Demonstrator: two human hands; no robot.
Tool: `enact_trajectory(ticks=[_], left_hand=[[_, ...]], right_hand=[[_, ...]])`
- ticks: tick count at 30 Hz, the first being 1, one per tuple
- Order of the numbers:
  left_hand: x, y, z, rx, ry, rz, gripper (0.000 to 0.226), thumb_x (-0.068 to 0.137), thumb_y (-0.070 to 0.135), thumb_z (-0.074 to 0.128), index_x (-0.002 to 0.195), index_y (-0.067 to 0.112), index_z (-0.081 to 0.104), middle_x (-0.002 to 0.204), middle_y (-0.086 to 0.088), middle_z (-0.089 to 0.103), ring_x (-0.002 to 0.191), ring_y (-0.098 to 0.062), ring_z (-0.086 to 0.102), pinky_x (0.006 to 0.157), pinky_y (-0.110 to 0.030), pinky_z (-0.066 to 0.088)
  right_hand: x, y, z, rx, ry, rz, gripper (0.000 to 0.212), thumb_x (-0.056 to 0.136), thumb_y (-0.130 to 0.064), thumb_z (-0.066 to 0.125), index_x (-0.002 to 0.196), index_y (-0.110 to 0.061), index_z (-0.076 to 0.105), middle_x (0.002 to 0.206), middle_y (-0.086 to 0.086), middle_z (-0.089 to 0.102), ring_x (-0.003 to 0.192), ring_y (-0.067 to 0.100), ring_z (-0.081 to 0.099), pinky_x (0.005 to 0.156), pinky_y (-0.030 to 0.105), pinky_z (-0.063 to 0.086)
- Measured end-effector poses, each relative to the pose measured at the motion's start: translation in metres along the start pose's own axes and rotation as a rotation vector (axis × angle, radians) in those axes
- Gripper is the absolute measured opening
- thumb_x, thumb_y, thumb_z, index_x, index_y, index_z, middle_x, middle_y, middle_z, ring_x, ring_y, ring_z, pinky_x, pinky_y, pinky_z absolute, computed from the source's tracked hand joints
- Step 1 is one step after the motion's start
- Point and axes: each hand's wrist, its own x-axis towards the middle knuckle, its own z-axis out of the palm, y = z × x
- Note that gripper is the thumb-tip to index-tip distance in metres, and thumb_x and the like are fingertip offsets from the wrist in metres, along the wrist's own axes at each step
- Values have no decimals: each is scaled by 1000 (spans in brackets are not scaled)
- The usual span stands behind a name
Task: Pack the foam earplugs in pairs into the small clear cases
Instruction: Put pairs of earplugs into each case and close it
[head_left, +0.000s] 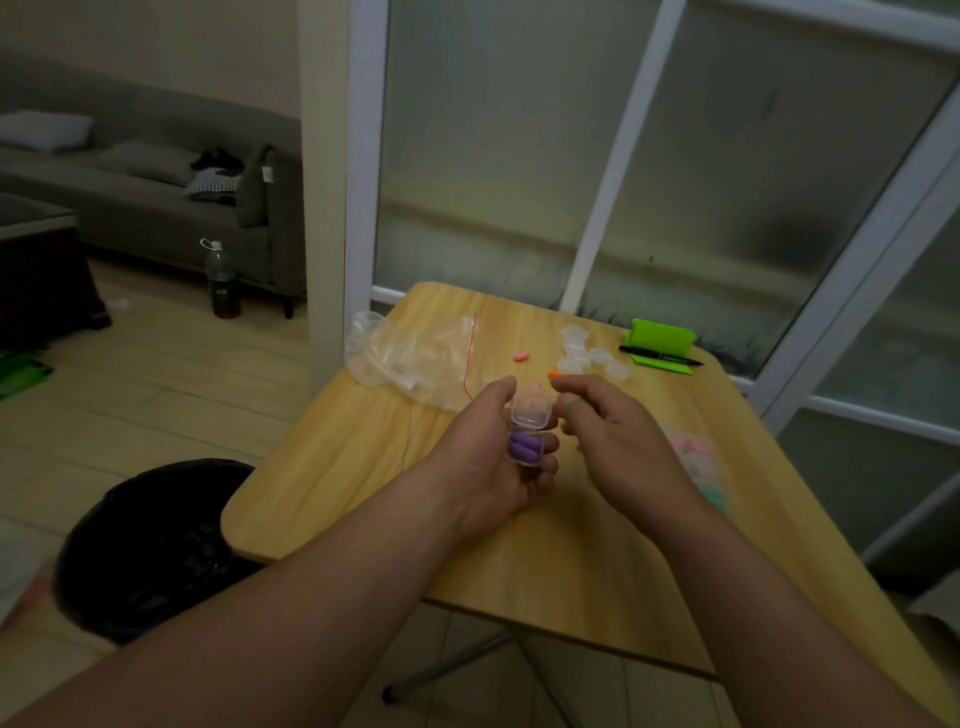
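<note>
Two small clear cases (530, 415), one with purple plugs (523, 446), sit gripped in the left hand (493, 467) over the middle of the table (571, 545). The right hand (613, 441) curls beside them, its grasp unclear, half hiding a bag of earplugs (698, 462).

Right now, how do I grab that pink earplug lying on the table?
Pinch the pink earplug across its middle, coming from above: it lies flat on the table, long sides free, with nothing touching it.
</note>
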Motion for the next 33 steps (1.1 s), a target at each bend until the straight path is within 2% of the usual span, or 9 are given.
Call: enact_trajectory(ticks=[4, 7, 12, 16, 19, 22, 25, 30, 33], left_hand=[[1, 0, -1, -24, 19, 0, 58, 104, 64, 35, 108, 12, 60, 72, -3, 47, 59, -16, 48, 61, -29, 41], [3, 1, -3, -52, 51, 12, 70, 103, 66, 36, 126, 6, 64, 78, -7, 55, 68, -19, 54, 67, -30, 46], [3, 9, -9, -76, 69, 38, 78, 102, 66, 39, 142, 1, 57, 128, -18, 67, 104, -28, 66, 92, -39, 54], [5, 4, -7, -93, 74, 38, 76, 99, 60, 50, 145, -1, 51, 147, -25, 56, 126, -35, 56, 119, -47, 37], [1, 1, -4, -72, 28, 38, 66, 102, 43, 46, 148, -3, 48, 126, -25, 58, 115, -33, 49, 111, -44, 42], [-5, -1, -5, 41, -51, 55, 52, 100, 23, 44, 144, -3, 52, 113, -22, 65, 105, -30, 55, 87, -37, 52], [-8, -5, -4, 140, -77, 79, 38, 102, 8, 46, 136, 3, 64, 124, -27, 70, 104, -30, 65, 81, -34, 57], [-7, -7, -9, 165, -34, 124, 31, 104, 5, 51, 132, 2, 64, 128, -27, 69, 104, -32, 72, 76, -34, 63], [-9, -8, -7, 129, -1, 141, 30, 103, 0, 53, 133, -1, 58, 122, -31, 70, 109, -39, 73, 73, -36, 65]], right_hand=[[-8, -12, 0, -32, -56, -100, 30, 110, -35, 47, 131, -34, 68, 121, -18, 68, 109, -7, 59, 86, 19, 46], [-16, -16, 1, -68, -46, -175, 24, 108, -36, 52, 122, -36, 71, 115, -21, 66, 106, -8, 58, 84, 18, 46], [-28, -13, 6, -262, -104, -291, 19, 100, -41, 66, 118, -38, 69, 114, -21, 63, 110, -2, 55, 90, 21, 46], [-32, -12, 8, -298, -135, -291, 23, 95, -35, 73, 114, -40, 60, 110, -20, 62, 101, -5, 57, 78, 13, 46], [-32, -9, 6, -268, -121, -253, 24, 96, -36, 73, 110, -39, 54, 107, -19, 62, 96, -4, 60, 74, 17, 52], [-33, -7, 2, -213, -102, -223, 32, 96, -37, 74, 117, -39, 51, 115, -19, 64, 98, -3, 64, 79, 25, 59], [-34, -4, 0, -211, -107, -210, 54, 94, -30, 77, 139, -38, 47, 131, -17, 61, 108, -1, 66, 90, 31, 61], [-39, -3, -3, -290, -80, -231, 66, 94, -37, 74, 152, -36, 43, 141, -19, 54, 117, -8, 51, 87, 4, 44], [-42, -1, -7, -335, -43, -220, 64, 95, -44, 72, 151, -35, 43, 145, -17, 52, 130, 1, 46, 99, 14, 40]])
